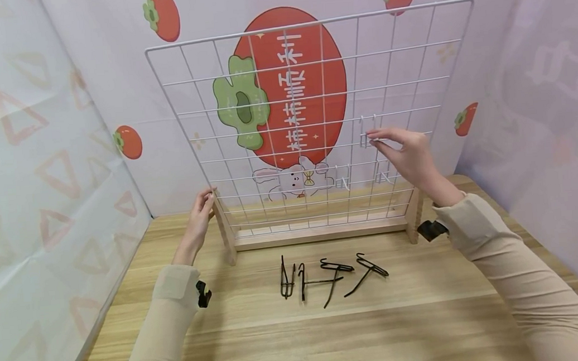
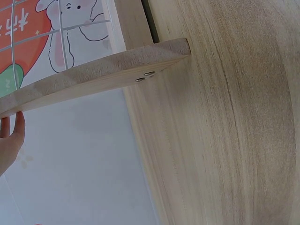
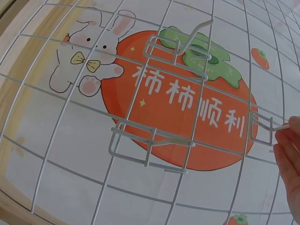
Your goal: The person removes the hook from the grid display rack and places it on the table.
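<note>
A white wire grid panel (image 1: 315,95) stands upright in a wooden stand (image 1: 318,235). My right hand (image 1: 410,158) pinches the prong of a white hook (image 3: 271,131) that sits against the grid's right half. Two more white hooks hang lower on the wires: one at the left (image 1: 342,183) and one at the right (image 1: 382,176). At the stand's left side, my left hand (image 1: 198,220) grips the wooden side post (image 1: 224,224). In the left wrist view only a few fingers (image 2: 18,126) show, touching that post's edge.
Several black hooks (image 1: 335,267) lie on the wooden table (image 1: 300,342) in front of the stand. Behind the grid hangs a pale backdrop (image 1: 108,36) printed with persimmons and a rabbit. White sheeting (image 1: 15,222) borders the table's left side.
</note>
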Motion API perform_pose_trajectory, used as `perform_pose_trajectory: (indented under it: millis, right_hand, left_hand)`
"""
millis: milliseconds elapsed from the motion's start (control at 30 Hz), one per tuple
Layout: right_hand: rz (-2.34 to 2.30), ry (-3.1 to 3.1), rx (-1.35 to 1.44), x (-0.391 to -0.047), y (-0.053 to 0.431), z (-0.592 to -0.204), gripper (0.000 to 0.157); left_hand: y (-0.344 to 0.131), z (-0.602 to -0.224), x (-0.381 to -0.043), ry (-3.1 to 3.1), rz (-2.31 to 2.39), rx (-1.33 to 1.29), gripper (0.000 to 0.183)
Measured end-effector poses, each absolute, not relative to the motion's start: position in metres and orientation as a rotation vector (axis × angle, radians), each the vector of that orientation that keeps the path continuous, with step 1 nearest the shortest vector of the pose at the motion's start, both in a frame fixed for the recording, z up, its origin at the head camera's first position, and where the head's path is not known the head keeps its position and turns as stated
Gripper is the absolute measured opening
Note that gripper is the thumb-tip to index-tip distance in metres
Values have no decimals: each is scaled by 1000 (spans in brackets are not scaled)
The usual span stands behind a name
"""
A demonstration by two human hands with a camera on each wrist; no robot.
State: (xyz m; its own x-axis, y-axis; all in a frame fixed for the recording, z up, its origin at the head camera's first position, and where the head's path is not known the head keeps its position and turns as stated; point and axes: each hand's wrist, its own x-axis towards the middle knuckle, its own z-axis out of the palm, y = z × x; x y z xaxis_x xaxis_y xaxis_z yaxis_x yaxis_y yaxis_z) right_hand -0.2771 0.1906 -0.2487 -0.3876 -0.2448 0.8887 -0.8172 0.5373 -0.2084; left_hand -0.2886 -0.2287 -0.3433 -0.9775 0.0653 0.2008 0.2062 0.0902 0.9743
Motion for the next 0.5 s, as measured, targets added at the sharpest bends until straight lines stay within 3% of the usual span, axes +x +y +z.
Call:
perform_pose_trajectory:
  millis: [500]
  right_hand:
    - [857,-1753,881,-278,186,-240,17]
  left_hand:
    - [-229,-343,-289,-2236,-2031,-286,40]
